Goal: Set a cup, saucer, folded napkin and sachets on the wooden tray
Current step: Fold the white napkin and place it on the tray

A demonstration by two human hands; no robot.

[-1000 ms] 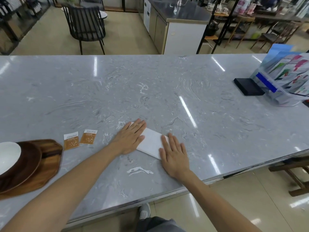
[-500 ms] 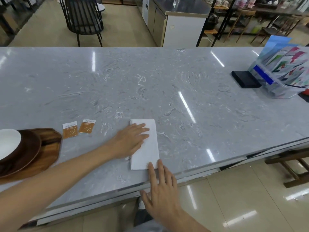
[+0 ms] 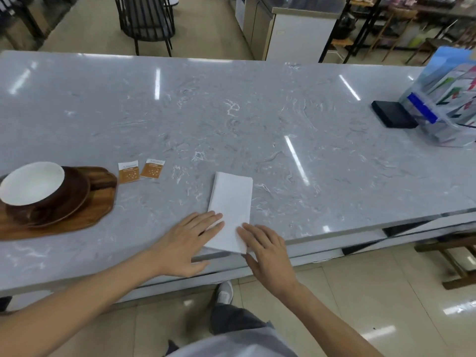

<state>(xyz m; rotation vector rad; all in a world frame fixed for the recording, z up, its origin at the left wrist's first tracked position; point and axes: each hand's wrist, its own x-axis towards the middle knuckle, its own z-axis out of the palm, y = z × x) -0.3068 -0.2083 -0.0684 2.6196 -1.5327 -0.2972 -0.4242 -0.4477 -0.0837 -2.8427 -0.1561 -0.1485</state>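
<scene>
Grey marble counter (image 3: 257, 119) fills most of what we see, with café chairs and shelving behind it and a rack of leaflets (image 3: 448, 109) at the far right beside a flat black box (image 3: 392, 114). We are at the napkin step: the white napkin (image 3: 231, 202) lies on the stone as a long, narrow rectangle, its near end at or just over the counter's front edge. Our left hand (image 3: 188, 243) lies flat with fingers spread, their tips on the napkin's near left corner; our right hand (image 3: 268, 251) lies flat too, fingers loosely together on the near right corner, gripping nothing. We judge the fold is nearly done or about to be halved again; next we need to pinch the near edge and carry it across cleanly, or lift the napkin whole. It looks thin, soft and crisp-edged, apt to slide on polished stone. Well to the left, the wooden tray (image 3: 103, 202) already holds the dark saucer (image 3: 74, 202) and the white cup (image 3: 33, 184). Two brown sachets (image 3: 140, 171) wait on the counter just beside the tray.
</scene>
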